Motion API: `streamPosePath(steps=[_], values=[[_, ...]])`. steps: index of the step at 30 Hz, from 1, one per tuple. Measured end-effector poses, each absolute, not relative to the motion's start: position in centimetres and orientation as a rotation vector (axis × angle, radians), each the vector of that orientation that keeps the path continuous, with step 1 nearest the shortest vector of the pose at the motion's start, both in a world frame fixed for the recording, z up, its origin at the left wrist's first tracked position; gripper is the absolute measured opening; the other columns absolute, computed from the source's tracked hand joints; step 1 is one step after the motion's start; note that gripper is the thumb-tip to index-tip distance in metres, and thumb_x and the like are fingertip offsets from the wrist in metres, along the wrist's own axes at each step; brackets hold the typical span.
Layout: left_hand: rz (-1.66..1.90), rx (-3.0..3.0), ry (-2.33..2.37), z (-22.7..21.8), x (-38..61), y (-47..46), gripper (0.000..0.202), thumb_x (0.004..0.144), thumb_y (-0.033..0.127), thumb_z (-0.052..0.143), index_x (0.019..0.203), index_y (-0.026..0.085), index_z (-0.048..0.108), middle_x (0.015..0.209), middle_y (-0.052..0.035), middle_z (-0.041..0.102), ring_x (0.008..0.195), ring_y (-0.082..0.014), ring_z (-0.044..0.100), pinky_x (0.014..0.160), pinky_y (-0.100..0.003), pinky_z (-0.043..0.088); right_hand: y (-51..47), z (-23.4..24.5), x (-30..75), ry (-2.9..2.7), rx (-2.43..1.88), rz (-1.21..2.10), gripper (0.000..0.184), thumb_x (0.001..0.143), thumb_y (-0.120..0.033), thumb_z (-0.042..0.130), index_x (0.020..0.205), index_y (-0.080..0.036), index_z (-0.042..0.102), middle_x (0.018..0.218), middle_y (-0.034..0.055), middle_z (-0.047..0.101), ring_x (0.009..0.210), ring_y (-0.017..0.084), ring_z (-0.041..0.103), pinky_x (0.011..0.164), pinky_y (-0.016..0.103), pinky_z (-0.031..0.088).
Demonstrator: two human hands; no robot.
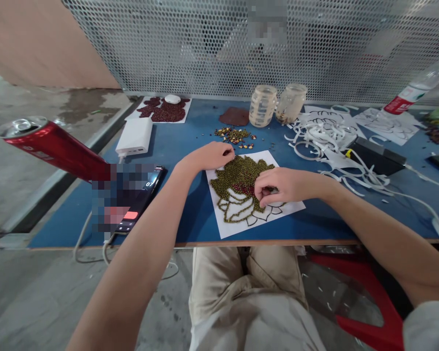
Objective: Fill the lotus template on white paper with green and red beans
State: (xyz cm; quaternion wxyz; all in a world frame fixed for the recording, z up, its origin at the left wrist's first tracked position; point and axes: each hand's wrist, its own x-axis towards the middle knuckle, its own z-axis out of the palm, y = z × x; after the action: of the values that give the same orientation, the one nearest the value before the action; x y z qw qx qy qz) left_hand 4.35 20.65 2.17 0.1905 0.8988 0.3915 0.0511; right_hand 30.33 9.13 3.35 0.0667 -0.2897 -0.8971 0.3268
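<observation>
A white paper (225, 231) lies at the table's front edge, bearing a black-outlined flower drawing. Green mung beans (241, 170) cover its upper petals, with dark red beans (241, 189) near the middle; some lower petals are bare inside their outlines. My left hand (215, 155) rests at the paper's upper left corner, fingers curled inward and partly hidden. Over the right side of the drawing, my right hand (276, 186) is closed in a pinch, fingertips low above the beans. Whatever either hand holds is too small or hidden to name. A loose pile of mixed beans (234, 135) lies behind the paper.
Two glass jars (263, 106) stand at the back near a mesh panel (205, 48). White paper strips (325, 139) and a black box (378, 155) lie right. Leftward are a power bank (134, 135), a phone (141, 200), a red can (54, 148) and a red-bean picture (164, 109).
</observation>
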Motion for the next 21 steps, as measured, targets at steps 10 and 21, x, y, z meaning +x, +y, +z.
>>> streamPosePath(steps=[10,21], values=[[0.136,2.538,1.081,2.0,4.3,20.9,0.031,0.101,0.041,0.048,0.096,0.022,0.072,0.1,-0.0075,0.08,0.089,-0.0229,0.069,0.081,-0.036,0.046,10.0,4.3,31.5,-2.597,-1.009,0.725,0.022,0.103,-0.046,0.068,0.096,-0.026,0.076,0.091,0.0033,0.075,0.083,0.022,0.062,0.078,0.037,0.042],[0.093,2.541,1.105,2.3,4.3,20.8,0.035,0.102,0.043,0.047,0.102,0.021,0.075,0.101,-0.0081,0.079,0.089,-0.0225,0.068,0.081,-0.036,0.046,17.1,0.4,37.6,-2.193,-1.679,-0.073,0.019,0.098,-0.036,0.065,0.1,-0.023,0.08,0.104,0.0089,0.08,0.095,0.028,0.07,0.077,0.039,0.044]])
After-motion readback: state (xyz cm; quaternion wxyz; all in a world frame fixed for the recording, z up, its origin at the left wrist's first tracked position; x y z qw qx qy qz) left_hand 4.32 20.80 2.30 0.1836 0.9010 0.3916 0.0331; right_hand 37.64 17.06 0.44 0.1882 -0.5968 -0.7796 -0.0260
